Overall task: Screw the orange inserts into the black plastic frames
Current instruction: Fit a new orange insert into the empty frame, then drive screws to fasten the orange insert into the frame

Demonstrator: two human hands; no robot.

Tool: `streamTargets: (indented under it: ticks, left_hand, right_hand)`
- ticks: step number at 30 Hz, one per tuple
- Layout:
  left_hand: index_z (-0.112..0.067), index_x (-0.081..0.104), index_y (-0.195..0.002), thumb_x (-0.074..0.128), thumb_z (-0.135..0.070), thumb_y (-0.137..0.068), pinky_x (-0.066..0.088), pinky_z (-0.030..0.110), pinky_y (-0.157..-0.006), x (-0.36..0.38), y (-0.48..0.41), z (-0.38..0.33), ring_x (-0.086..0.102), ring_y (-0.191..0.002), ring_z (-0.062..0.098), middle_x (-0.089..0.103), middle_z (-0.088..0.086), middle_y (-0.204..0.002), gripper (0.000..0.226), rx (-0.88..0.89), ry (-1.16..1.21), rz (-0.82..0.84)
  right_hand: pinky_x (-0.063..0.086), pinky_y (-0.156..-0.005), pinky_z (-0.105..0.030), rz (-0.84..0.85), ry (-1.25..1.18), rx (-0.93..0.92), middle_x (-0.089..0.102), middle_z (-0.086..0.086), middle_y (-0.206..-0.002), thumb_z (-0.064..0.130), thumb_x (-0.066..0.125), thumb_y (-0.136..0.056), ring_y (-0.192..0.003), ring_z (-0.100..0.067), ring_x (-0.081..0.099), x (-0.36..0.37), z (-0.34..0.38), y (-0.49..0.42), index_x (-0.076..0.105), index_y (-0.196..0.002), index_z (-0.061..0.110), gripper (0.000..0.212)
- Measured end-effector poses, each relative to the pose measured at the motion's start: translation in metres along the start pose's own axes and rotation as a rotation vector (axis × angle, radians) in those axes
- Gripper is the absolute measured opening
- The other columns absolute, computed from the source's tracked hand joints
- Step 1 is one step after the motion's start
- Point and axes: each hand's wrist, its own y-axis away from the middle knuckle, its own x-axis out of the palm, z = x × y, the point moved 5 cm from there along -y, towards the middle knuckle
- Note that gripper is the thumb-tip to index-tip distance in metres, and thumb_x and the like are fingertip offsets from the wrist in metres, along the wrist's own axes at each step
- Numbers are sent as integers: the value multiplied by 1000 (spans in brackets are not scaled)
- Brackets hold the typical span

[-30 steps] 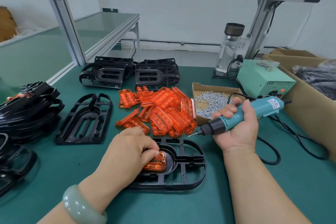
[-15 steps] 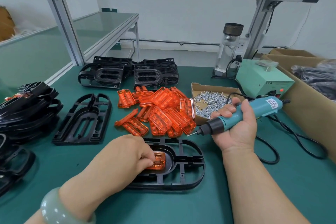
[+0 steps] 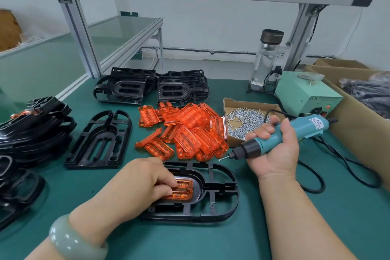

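A black plastic frame [image 3: 217,196] lies flat on the green mat in front of me. An orange insert [image 3: 183,189] sits in its oval recess. My left hand [image 3: 141,183] covers the insert's left part, with curled fingertips pressing on it. My right hand [image 3: 276,150] grips a teal electric screwdriver [image 3: 280,136], held level above the mat, its bit pointing left toward the frame and apart from it. A pile of loose orange inserts [image 3: 190,133] lies just behind the frame.
An open cardboard tray of silver screws [image 3: 242,120] sits behind my right hand. A spare black frame [image 3: 101,139] lies to the left, stacked frames [image 3: 31,129] at far left, two more stacks [image 3: 152,88] at the back. A green power box [image 3: 304,95], its cable and cardboard boxes [image 3: 363,133] stand at right.
My left hand has shifted slightly left on the insert, uncovering more of its right end. The screwdriver has stayed almost where it was.
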Motion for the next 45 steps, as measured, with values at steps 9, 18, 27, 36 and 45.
streamTargets:
  ticks: [9,18,27,36,45]
  left_hand:
    - [-37,74,-95,71,-30,-82,35,2,-73,-1,-5,2,53,-77,-7,55,-19,-84,15,16,14,62]
    - [-41,69,-105,61,-35,-88,42,18,-81,12,-16,-5,51,-84,3,49,-16,-94,20,12,-121,100]
    - [-34,71,-98,58,-32,-89,38,8,-77,-28,-54,-41,54,-85,-9,63,-28,-87,16,47,32,-144]
    - [-23,54,-130,43,-23,-98,40,39,-101,14,-167,-96,49,-122,25,58,2,-130,34,168,-192,60]
    - [-23,62,-116,48,-22,-94,20,45,-106,39,-193,-92,30,-126,29,53,4,-124,26,1,-384,217]
  right_hand:
    - [42,-54,-18,0,4,-2,45,11,-59,33,55,-84,-45,-3,43,1,-1,0,54,-83,22,12]
    - [41,-54,-17,7,-19,-25,44,11,-59,35,57,-80,-45,-3,43,1,6,-1,55,-83,21,14]
    - [43,-52,-18,1,-31,-24,43,11,-60,35,57,-80,-44,-3,43,2,8,-5,55,-83,21,15]
    - [43,-54,-18,14,-11,-4,44,10,-58,35,56,-83,-44,-4,43,2,6,-6,56,-84,20,15]
    - [43,-53,-18,31,-17,11,44,11,-59,36,55,-83,-45,-3,43,4,6,-10,55,-84,21,15]
